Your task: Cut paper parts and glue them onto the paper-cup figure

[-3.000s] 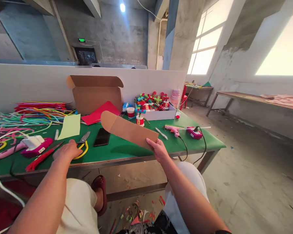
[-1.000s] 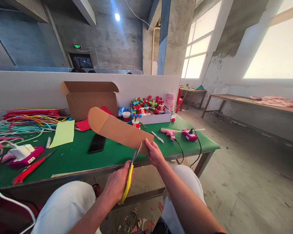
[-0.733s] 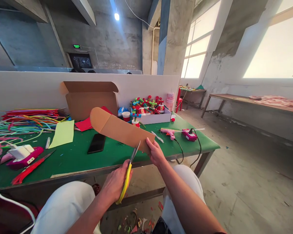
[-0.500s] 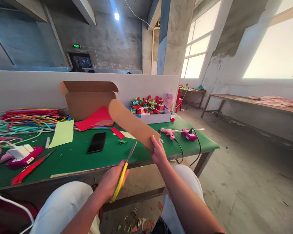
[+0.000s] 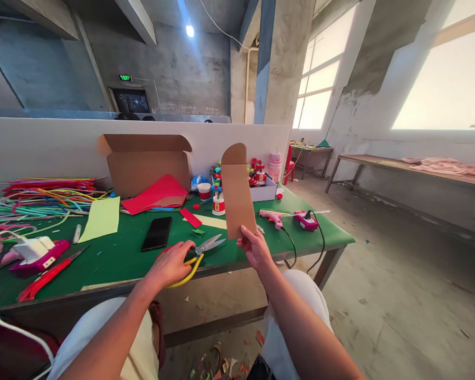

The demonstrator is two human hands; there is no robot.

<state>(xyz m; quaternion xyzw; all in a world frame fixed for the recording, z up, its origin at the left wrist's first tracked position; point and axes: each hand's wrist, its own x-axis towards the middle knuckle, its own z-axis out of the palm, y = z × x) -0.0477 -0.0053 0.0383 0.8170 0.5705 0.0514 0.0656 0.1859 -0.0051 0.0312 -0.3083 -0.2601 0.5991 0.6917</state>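
Note:
My right hand [image 5: 254, 249] pinches the bottom edge of a long brown cardboard strip [image 5: 236, 190] with a rounded top, holding it upright above the green table [image 5: 114, 253]. My left hand [image 5: 170, 265] is closed on the yellow handles of a pair of scissors [image 5: 200, 252], resting at the table's front edge. The blades lie slightly apart and point right, toward the strip, without touching it.
On the table lie a black phone [image 5: 157, 233], red paper [image 5: 157, 193], a yellow-green sheet [image 5: 101, 218], a heap of pipe cleaners [image 5: 35, 203], an open cardboard box [image 5: 146, 161], a white box of toys [image 5: 261, 182] and a pink glue gun [image 5: 275, 217]. Paper scraps litter the floor.
The left hand picked up the scissors, brought them to the strip, then lowered them to the table's edge. The right hand swung the strip from lying slantwise to upright.

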